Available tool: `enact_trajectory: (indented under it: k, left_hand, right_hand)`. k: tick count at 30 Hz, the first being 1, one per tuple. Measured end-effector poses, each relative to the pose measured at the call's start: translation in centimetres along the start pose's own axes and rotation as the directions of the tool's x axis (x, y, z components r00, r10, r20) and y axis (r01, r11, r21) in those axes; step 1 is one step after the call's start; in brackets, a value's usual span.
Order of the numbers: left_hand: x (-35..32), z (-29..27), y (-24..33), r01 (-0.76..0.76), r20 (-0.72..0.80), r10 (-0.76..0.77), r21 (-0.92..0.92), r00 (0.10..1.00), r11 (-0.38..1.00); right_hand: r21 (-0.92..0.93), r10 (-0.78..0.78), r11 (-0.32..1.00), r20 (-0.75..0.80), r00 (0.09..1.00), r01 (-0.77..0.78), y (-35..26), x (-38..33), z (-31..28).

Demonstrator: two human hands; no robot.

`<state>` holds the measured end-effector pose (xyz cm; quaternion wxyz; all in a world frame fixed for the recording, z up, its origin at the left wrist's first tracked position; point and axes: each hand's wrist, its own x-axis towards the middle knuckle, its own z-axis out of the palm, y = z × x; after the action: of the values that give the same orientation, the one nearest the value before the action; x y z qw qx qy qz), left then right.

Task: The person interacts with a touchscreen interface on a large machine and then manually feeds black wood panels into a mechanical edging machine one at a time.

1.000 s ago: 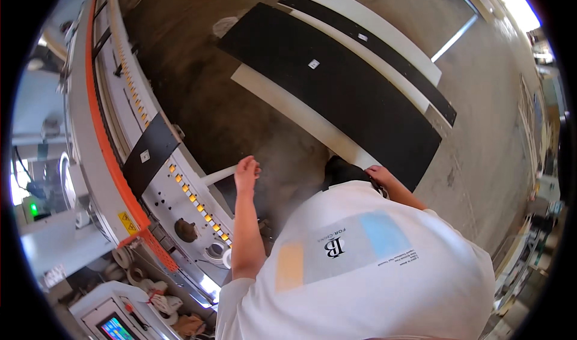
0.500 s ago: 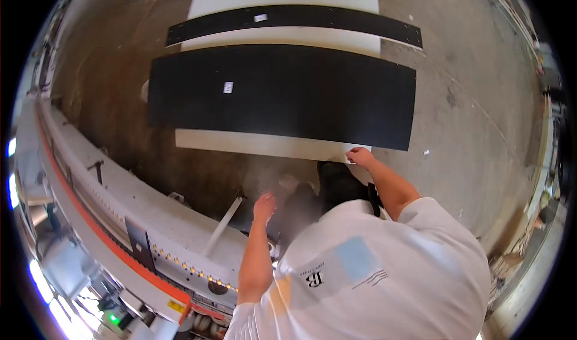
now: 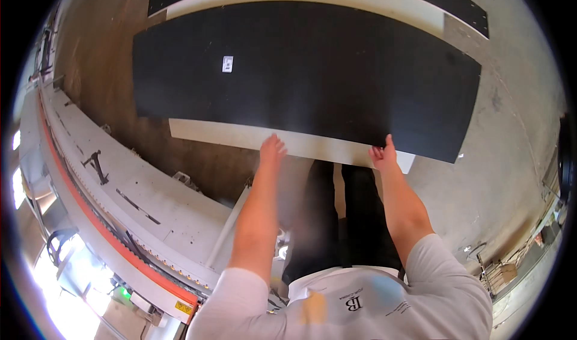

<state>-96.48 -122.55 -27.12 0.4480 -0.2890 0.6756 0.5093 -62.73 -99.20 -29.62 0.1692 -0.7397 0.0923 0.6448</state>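
A long white machine [image 3: 120, 189] with an orange strip ran down the left of the black panel [image 3: 300, 75], which lay flat on a white board [image 3: 240, 137] over the concrete floor [image 3: 517, 159]. The left hand [image 3: 271, 153] was open, fingers spread on the white board's near edge, gripping nothing. The right hand [image 3: 383, 157] touched the panel's near edge, fingers loosely curled; whether it gripped was unclear. The step looked like taking hold; next, both hands would need a firm, even grip.
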Motion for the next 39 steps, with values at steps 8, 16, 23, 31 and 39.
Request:
enact_trajectory:
  k: [8,16,23,31,39]
  left_hand:
    - [6.7,0.7,4.0,0.094,-0.014,-0.100,-0.232,0.995,0.968]
    - [0.9,0.8,4.7,-0.033,0.012,0.035,-0.104,0.999,0.994]
    - [-8.9,0.5,3.9,-0.076,-0.031,0.079,0.095,0.996,0.993]
    - [-24.1,-1.1,1.8,0.055,0.195,-0.066,0.064,0.979,0.996]
    - [-19.7,-14.0,9.9,-0.095,-0.028,0.108,-0.714,0.994,0.693]
  right_hand:
    - [0.095,0.006,0.995,0.102,0.995,-0.016,0.6,0.5,1.2]
    - [0.078,-0.095,0.993,0.072,0.993,0.090,0.4,-3.0,-0.2]
    - [0.147,-0.133,0.985,0.294,0.946,0.093,-1.2,-10.4,-4.7]
    - [0.077,-0.272,0.962,0.323,0.907,0.261,-6.5,-16.3,-15.9]
    - [0.132,-0.397,0.917,0.204,0.895,0.377,-9.0,-19.1,-20.8]
